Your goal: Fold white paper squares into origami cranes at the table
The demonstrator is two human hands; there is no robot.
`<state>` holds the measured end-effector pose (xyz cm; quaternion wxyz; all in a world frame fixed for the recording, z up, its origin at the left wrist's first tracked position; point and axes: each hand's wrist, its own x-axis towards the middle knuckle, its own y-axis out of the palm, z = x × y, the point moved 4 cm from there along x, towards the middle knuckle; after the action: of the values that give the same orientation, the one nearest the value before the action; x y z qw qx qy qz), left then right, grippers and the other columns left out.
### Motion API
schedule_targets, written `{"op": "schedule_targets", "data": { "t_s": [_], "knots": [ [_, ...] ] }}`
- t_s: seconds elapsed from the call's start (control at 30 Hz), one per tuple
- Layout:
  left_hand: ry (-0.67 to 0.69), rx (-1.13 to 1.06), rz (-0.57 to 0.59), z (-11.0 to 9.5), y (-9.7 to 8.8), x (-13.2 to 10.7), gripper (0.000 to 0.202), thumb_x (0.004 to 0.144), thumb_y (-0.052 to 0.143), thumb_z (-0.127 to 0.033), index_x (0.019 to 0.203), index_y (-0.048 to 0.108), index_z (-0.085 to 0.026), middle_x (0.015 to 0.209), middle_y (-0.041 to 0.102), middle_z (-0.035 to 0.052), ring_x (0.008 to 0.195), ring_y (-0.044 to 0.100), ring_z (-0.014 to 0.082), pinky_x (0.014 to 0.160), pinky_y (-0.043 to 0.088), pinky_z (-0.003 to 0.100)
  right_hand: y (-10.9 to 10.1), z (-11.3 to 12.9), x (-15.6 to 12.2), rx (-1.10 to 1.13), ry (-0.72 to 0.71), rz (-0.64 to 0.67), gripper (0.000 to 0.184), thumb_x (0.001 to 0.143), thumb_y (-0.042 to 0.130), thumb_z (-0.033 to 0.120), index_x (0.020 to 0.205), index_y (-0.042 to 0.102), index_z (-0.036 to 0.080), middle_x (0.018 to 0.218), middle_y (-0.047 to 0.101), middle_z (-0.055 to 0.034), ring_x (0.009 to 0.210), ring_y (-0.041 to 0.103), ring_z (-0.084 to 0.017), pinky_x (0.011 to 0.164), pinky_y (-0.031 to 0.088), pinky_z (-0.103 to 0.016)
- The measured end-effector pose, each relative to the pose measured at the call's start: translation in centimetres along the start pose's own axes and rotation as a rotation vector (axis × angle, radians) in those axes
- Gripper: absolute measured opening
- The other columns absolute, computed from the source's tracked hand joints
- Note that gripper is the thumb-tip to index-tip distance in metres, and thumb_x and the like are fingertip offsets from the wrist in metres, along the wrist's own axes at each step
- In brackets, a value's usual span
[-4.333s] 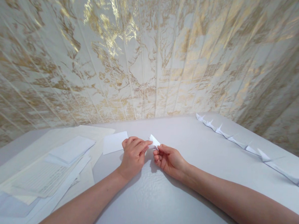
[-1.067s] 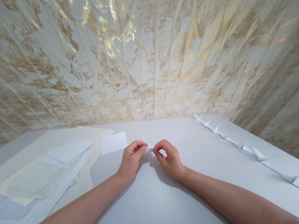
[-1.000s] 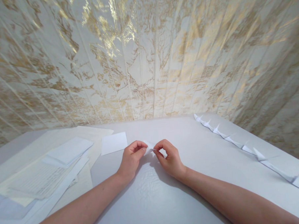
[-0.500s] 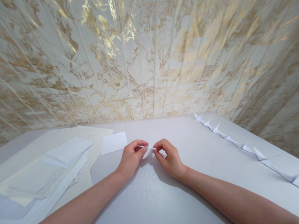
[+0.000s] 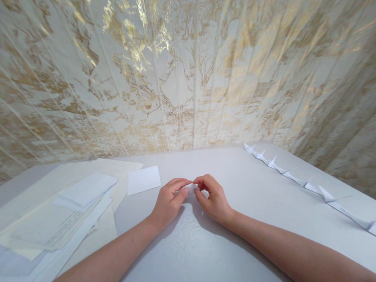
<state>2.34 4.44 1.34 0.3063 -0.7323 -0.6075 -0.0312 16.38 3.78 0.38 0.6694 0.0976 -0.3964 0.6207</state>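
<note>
My left hand [image 5: 169, 198] and my right hand [image 5: 210, 196] meet at the middle of the white table [image 5: 192, 249], fingertips touching. Both are closed in a pinch on a small folded piece of white paper [image 5: 188, 190], which the fingers almost wholly cover. A small white paper rectangle [image 5: 144, 180] lies flat just left of my left hand.
A loose pile of white and cream sheets [image 5: 57, 209] covers the table's left side. A row of several folded white paper pieces [image 5: 297, 180] runs along the right edge. A gold-patterned wall [image 5: 185, 70] rises directly behind the table.
Earlier the folded paper stood out between my hands as a pointed shape. Since then both hands have closed over it and pressed it low, my left fingers now stretching across it.
</note>
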Motion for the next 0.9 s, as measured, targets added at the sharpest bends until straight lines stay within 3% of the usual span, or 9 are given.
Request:
{"op": "schedule_targets", "data": {
  "t_s": [0.23,0.37,0.7,0.9],
  "knots": [
    [0.015,0.048,-0.006,0.5,0.1,0.2,0.018,0.072,0.056,-0.018,0.087,0.067,-0.018,0.095,0.067,0.0057,0.092,0.059,0.0184,0.084,0.045,0.03,0.4,-0.3,-0.1,-0.024,0.059,0.089,0.018,0.069,0.046,0.007,0.082,0.055,0.016,0.071,0.051,-0.001,0.063,0.05,-0.012,0.058,0.043,-0.023],
    [0.007,0.045,0.021,0.8,0.1,0.2,0.016,0.075,0.055,-0.02,0.084,0.068,-0.019,0.093,0.068,0.0049,0.09,0.06,0.0177,0.085,0.045,0.03,0.5,-0.5,-0.1,-0.024,0.104,0.135,0.014,0.069,0.047,0.009,0.078,0.054,0.017,0.069,0.051,0.0,0.06,0.048,-0.011,0.055,0.041,-0.022],
    [-0.141,-0.033,0.073,1.0,0.3,0.4,0.017,0.077,0.048,-0.021,0.081,0.065,-0.016,0.084,0.068,0.0037,0.082,0.061,0.0172,0.08,0.045,0.029,0.8,-0.9,0.1,-0.03,0.164,0.273,0.011,0.07,0.051,0.009,0.078,0.054,0.017,0.058,0.044,0.0053,0.053,0.042,-0.009,0.052,0.035,-0.02],
    [-0.08,0.121,0.014,1.2,0.1,0.4,0.017,0.078,0.046,-0.016,0.081,0.062,-0.017,0.084,0.068,0.0029,0.08,0.061,0.016,0.077,0.047,0.029,0.7,-1.0,0.2,-0.081,0.16,0.289,0.009,0.071,0.053,0.011,0.078,0.054,0.018,0.058,0.045,0.0053,0.054,0.042,-0.009,0.053,0.035,-0.02]
  ]
}}
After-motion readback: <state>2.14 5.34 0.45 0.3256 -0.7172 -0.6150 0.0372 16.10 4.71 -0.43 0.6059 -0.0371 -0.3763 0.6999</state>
